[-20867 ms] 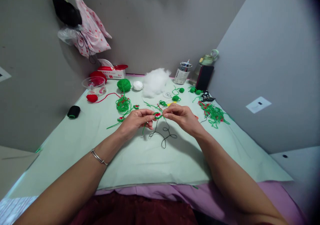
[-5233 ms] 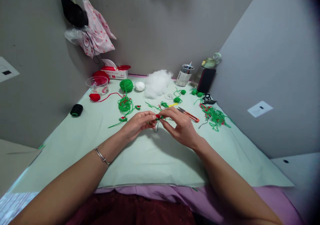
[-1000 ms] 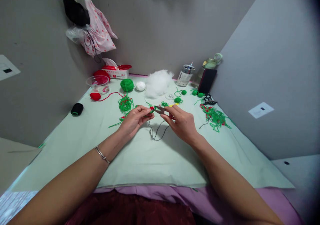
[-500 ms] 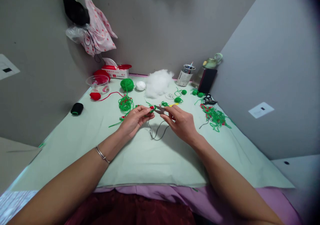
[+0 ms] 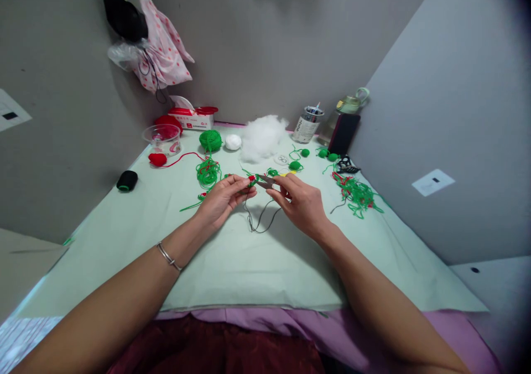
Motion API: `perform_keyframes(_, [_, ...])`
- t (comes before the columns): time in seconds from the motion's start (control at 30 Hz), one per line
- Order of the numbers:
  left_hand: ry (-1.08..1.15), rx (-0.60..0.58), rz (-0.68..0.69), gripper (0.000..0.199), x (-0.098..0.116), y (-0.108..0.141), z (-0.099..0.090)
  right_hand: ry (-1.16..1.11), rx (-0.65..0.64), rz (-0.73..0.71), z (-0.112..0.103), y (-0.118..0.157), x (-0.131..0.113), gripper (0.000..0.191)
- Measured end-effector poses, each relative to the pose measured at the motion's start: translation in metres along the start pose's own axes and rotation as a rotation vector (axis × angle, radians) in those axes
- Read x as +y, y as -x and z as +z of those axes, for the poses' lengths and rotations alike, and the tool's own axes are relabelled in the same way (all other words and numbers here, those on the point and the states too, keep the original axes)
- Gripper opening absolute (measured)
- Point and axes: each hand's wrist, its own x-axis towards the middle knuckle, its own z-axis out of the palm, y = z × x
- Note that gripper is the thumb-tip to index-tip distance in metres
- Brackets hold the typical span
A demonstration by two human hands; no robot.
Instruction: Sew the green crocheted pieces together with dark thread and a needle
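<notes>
My left hand (image 5: 224, 200) pinches a small red and green yarn piece (image 5: 252, 179) between thumb and fingers near the table's middle. Just to its right, my right hand (image 5: 299, 200) grips small metal snips (image 5: 265, 181), whose two blades are parted and point left at the yarn piece. A dark thread (image 5: 259, 231) hangs in loops below, between both hands. Behind the snips lie a green yarn bit (image 5: 272, 172) and something yellow, partly hidden by my right hand.
At the back stand a green yarn ball (image 5: 211, 140), white stuffing (image 5: 264, 138), a tin (image 5: 307, 125), a bottle and a dark phone (image 5: 344, 134). Tangled green yarn (image 5: 360, 195) lies right; a black spool (image 5: 127, 181) and clear tub (image 5: 164, 141) are left.
The snips' blades have shifted very slightly beside the yarn piece. Both hands hold almost the same place and grip.
</notes>
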Motion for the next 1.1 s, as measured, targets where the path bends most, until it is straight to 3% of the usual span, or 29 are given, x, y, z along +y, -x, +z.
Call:
perform_keyframes(0.53, [-0.234,-0.024,0.023,0.022,0.0024,0.0045,0.0039,0.020,0.023,-0.018,0.0035,0.0005,-0.0014,0.027])
perform_keyframes(0.8, [-0.255,-0.059,0.036,0.022,-0.0010,0.0034,0.0029,0.062,0.034,-0.023,0.0047,0.0001,-0.0051,0.025])
perform_keyframes(1.1, [-0.251,-0.090,0.031,0.020,0.0009,0.0052,0.0058,-0.057,-0.015,0.022,0.0009,0.0031,-0.0086,0.019])
